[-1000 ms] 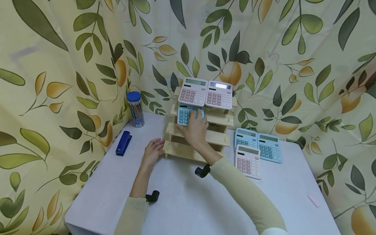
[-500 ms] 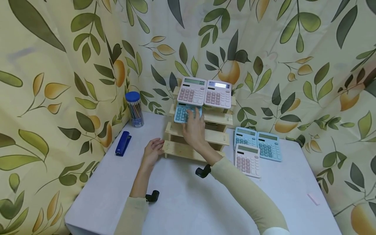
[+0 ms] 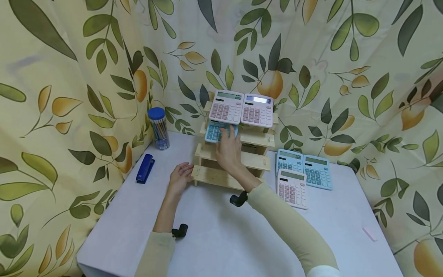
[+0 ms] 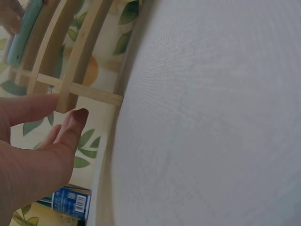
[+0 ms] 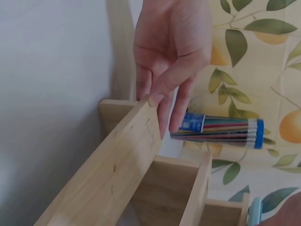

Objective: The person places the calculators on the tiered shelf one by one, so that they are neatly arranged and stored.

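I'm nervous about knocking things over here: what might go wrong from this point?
The blue calculator might slide off, since it seems to overhang its step. The right grip, just below the white calculators, might nudge them. And if the left grip, at the corner of the lowest step, pulls, the rack could shift.

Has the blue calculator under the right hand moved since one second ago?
Yes: in the head view, the blue calculator has shifted slightly left and back, judged against the wooden stand.
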A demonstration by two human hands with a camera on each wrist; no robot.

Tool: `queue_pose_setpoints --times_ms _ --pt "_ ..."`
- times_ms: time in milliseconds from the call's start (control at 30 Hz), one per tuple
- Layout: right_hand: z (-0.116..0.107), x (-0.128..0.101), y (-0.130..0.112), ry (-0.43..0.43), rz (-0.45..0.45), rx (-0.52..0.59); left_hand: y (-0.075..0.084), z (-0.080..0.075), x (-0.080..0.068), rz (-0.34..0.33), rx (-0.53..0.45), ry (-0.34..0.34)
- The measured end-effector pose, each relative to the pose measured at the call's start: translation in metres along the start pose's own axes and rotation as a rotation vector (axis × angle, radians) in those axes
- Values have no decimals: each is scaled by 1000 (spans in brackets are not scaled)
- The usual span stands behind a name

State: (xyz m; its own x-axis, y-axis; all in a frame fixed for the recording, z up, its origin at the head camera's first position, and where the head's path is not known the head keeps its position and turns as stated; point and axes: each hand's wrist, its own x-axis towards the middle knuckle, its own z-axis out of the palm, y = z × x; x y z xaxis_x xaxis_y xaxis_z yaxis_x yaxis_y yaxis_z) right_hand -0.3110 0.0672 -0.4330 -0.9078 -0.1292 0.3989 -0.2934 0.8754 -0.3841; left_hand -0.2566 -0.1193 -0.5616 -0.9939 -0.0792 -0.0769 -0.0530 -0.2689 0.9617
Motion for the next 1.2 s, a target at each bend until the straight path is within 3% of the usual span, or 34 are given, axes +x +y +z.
queue_pose_setpoints --times_ms 233,533,700,933,1200 --pt "1 0 4 7 -8 -5 0 1 -1 -12 1 13" --pt "-14 -14 15 13 -45 80 -2 3 -2 -9 6 6" --pt "-30 -26 19 13 -63 115 -2 1 -1 -7 14 4" --pt "-49 -50 32 2 -19 149 0 1 -1 -20 27 -1" --pt "-69 -76 56 91 -42 181 -1 0 -2 -25 26 -3"
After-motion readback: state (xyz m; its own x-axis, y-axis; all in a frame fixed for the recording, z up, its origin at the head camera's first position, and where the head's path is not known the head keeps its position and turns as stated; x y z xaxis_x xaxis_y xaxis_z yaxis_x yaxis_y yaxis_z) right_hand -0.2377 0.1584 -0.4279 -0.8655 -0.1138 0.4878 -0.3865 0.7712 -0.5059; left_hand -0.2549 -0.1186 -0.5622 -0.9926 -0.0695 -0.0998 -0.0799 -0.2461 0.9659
